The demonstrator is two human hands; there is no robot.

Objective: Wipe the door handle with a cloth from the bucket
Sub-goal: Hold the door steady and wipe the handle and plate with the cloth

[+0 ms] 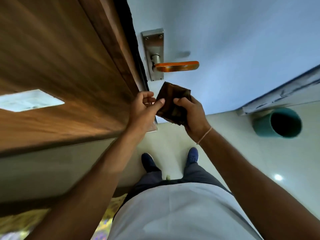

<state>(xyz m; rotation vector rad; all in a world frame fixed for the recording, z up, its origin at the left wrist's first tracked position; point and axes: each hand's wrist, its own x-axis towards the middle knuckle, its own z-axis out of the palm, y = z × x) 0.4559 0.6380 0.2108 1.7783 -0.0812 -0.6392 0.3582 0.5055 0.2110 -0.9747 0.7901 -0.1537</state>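
A folded dark brown cloth point(173, 103) is held between both hands just below the door handle. My left hand point(143, 110) pinches its left edge with thumb and fingers. My right hand point(192, 113) grips its right and lower side. The door handle point(176, 66) is an orange-brown lever on a steel plate point(153, 47), fixed to a pale blue door point(242, 40). The cloth is a short way under the lever and does not touch it. A teal bucket point(277, 122) stands on the floor at the right, its inside dark.
A brown wooden door frame or panel point(60, 66) fills the left side, close to my left hand. The floor is pale tile point(259, 161). My two blue shoes point(192, 155) stand right in front of the door. Patterned yellow fabric point(20, 220) lies at the lower left.
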